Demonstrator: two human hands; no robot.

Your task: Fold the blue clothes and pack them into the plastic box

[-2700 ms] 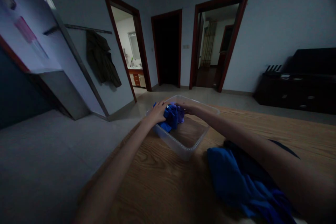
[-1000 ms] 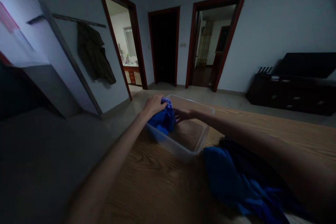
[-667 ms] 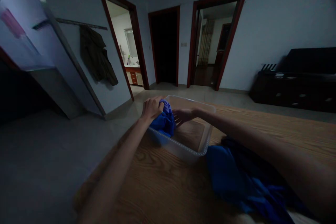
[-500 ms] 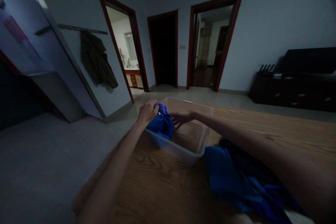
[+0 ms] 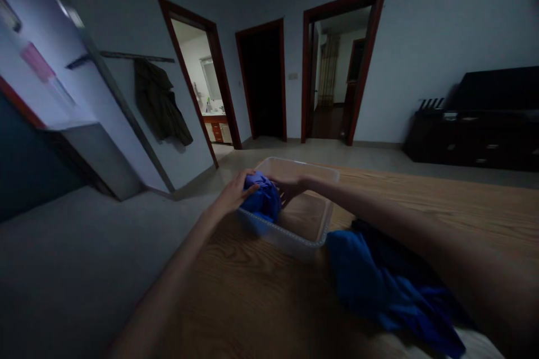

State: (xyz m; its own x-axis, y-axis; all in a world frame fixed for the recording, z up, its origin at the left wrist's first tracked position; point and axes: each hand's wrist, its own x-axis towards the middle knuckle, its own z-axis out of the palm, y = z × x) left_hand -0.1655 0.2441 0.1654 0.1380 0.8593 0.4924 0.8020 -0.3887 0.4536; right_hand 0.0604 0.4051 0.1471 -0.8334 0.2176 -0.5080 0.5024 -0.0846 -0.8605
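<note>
A crumpled bundle of blue cloth (image 5: 266, 196), purplish on top, sits in the left end of a clear plastic bin (image 5: 311, 244) on a wooden table. My left hand (image 5: 239, 190) reaches over the bin's left side, thumb and fingers closed around the bundle's upper left part. My right hand (image 5: 288, 186) is inside the bin at the bundle's right side, fingers spread and touching the cloth. Its fingertips are partly hidden. To the right of the bin lies a loose pile of blue cloth (image 5: 357, 269), with dark cloth behind it under my right forearm.
The wooden table (image 5: 442, 193) reaches to the right, and its left edge drops to a tiled floor. Beyond stand several doorways, a jacket (image 5: 158, 101) hanging from a rail, and a dark cabinet (image 5: 471, 137) with a TV (image 5: 499, 90).
My left hand has shifted from pinching the top of the cloth to wrapping its left side. The bundle looks rounder and more compact. My right hand stays beside it. The camera view has tilted slightly.
</note>
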